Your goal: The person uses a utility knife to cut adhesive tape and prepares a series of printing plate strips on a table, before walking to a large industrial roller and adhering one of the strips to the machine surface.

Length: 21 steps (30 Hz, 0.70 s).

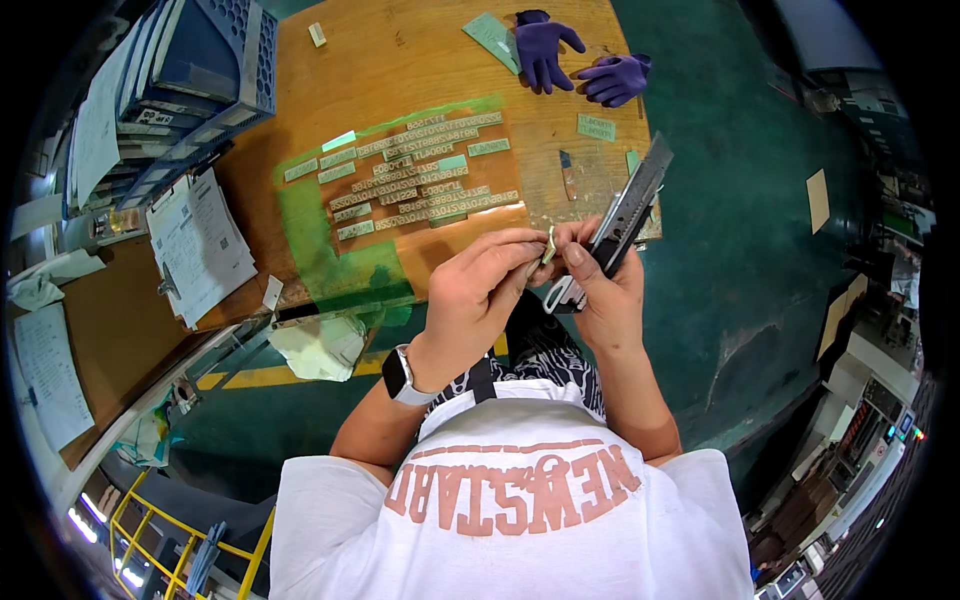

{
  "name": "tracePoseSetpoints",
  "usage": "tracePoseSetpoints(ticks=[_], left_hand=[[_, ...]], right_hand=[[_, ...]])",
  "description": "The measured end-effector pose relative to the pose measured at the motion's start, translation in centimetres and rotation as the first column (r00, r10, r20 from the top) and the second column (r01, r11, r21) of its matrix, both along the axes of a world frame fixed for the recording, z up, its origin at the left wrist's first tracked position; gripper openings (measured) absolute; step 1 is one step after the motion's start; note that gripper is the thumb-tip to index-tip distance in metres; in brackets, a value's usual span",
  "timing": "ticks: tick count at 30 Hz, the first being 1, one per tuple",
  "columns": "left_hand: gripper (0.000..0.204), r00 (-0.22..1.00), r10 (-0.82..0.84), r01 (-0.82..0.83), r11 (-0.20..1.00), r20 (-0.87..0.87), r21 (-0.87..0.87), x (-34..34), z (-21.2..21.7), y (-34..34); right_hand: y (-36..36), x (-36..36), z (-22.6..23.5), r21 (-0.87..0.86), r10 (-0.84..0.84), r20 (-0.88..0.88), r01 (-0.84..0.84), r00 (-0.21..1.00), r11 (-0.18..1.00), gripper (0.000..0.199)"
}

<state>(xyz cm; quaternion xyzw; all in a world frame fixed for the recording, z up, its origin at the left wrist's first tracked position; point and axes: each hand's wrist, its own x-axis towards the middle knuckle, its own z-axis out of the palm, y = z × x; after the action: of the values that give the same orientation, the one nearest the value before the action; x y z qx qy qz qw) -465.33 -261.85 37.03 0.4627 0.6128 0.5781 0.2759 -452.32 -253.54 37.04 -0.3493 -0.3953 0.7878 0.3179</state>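
Observation:
Near the table's front right edge, my left hand (478, 275) and my right hand (606, 285) meet at the fingertips. Between them is a small, thin, pale yellow-green strip (549, 245), with the left fingers closed in a pinch on its side. A long black and grey utility knife (625, 208) lies in my right hand, its dark end pointing up and away to the right. A pale loop shows at its near end. The right thumb and fingers wrap round it, and its fingertips also touch the strip. Just beyond lie rows of small lettered strips (425, 170).
The wooden table (370, 50) has green film (305, 225) around the strips. Purple gloves (545, 52) and a green piece (492, 42) lie at its far right. A small blade-like tool (567, 175) is near my hands. Blue file holders (205, 70) and a clipboard (203, 250) stand left.

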Motion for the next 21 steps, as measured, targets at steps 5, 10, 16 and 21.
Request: tracePoseSetpoints(ticks=[5, 10, 16, 21], left_hand=[[0.016, 0.998, -0.050, 0.049, 0.998, 0.042, 0.032, 0.3, 0.4, 0.7], [0.017, 0.999, -0.028, 0.029, 1.000, -0.024, 0.011, 1.1, 0.3, 0.9], [0.016, 0.970, 0.017, -0.008, 0.999, -0.242, 0.038, 1.8, -0.1, 1.5], [0.018, 0.958, 0.054, -0.046, 0.998, -0.282, 0.037, 2.2, -0.9, 2.3]], right_hand=[[0.6, 0.9, 0.5, 0.046, 0.024, -0.035, -0.022, 0.999, 0.999, 0.017], [0.7, 1.1, 0.8, 0.001, 0.014, -0.035, -0.014, 0.999, 1.000, 0.020], [1.0, 1.4, 0.2, 0.029, 0.030, -0.030, -0.029, 0.999, 0.999, 0.023], [1.5, 1.6, -0.2, 0.022, 0.035, 0.049, -0.037, 0.998, 0.999, 0.023]])
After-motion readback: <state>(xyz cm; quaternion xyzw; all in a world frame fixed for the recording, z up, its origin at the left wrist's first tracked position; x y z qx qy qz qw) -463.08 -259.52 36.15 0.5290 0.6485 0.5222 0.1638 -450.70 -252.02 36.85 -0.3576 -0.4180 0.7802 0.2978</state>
